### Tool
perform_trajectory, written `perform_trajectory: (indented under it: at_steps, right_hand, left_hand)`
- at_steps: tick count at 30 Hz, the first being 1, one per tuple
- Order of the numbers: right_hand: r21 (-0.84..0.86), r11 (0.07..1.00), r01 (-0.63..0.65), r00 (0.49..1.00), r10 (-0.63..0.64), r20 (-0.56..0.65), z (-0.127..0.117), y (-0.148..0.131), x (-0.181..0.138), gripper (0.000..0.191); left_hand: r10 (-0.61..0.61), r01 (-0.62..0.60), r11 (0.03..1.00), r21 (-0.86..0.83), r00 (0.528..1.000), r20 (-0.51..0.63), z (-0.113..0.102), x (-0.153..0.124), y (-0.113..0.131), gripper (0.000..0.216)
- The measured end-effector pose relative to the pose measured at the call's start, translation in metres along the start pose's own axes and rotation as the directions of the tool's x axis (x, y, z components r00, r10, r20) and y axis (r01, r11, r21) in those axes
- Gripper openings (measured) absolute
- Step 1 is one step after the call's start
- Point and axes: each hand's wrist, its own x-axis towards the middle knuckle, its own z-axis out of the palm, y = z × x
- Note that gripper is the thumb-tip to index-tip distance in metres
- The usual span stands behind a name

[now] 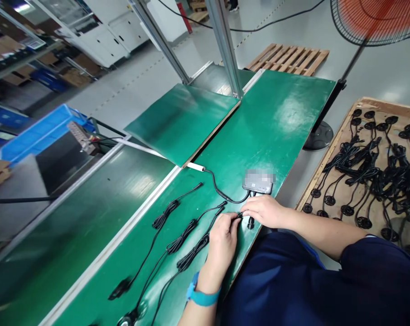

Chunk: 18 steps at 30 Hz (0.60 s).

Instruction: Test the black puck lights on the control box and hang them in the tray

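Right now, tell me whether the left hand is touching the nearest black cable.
Touching. The head view shows the left hand with its fingers closed around the plug end of the nearest black cable, beside the right hand.

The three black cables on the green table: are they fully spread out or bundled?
Partly bundled: each black cable has a coiled section mid-length, with straight ends on the green table.
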Motion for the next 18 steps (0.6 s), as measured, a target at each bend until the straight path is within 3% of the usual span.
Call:
perform_trajectory:
  at_steps: [7,12,15,18]
  right_hand:
    - [0.070,0.997,-0.016,1.000,0.015,0.012,-0.004,-0.003,0.003,0.027]
    - [0.237,0.956,-0.174,0.980,0.146,0.132,-0.015,-0.002,0.008,0.024]
    - [0.308,0.916,-0.257,0.961,0.210,0.180,-0.017,-0.003,0.010,0.020]
    - [0.294,0.923,-0.247,0.968,0.219,0.123,-0.013,-0.003,0.011,0.018]
  left_hand:
    - [0.152,-0.151,0.988,0.022,0.977,-0.147,0.013,-0.003,-0.001,0.014]
    - [0.343,-0.321,0.933,0.161,0.929,-0.139,0.018,-0.002,-0.001,0.019]
    - [0.370,-0.341,0.921,0.189,0.917,-0.148,0.019,-0.001,0.002,0.020]
    - [0.335,-0.305,0.936,0.178,0.926,-0.174,0.021,0.003,0.005,0.022]
